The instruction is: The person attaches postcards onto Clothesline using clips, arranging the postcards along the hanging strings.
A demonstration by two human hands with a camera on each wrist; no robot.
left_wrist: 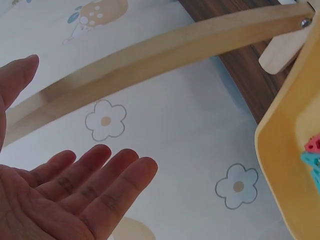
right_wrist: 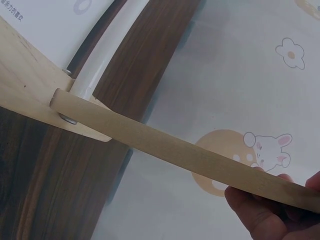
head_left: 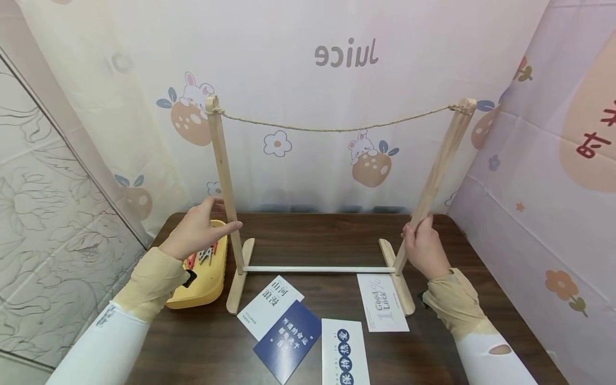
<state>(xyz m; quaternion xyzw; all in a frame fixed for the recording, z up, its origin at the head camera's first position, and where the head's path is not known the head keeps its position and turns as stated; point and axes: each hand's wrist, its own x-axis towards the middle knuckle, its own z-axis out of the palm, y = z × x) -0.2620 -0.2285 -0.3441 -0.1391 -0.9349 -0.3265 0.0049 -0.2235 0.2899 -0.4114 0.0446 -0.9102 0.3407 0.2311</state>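
A wooden frame stands on the table, with a twine line [head_left: 308,129] tied between the tops of its two posts and a white rod [head_left: 317,269] low between them. My right hand [head_left: 424,247] grips the right wooden post [head_left: 435,174] below its middle; the right wrist view shows fingers [right_wrist: 255,212] around that post. Beside the left wooden post [head_left: 223,166], my left hand [head_left: 199,230] is spread with thumb and fingers apart. Its fingers [left_wrist: 112,192] look straight in the left wrist view, and nothing lies in the palm.
A yellow basket [head_left: 218,278] holding small colored clothespins [head_left: 206,254] sits under my left forearm. Before the frame lie a white card [head_left: 262,315], a dark blue card [head_left: 284,358], another white card [head_left: 329,347] and a "Good Luck" card [head_left: 382,318]. A patterned curtain [head_left: 298,59] hangs behind.
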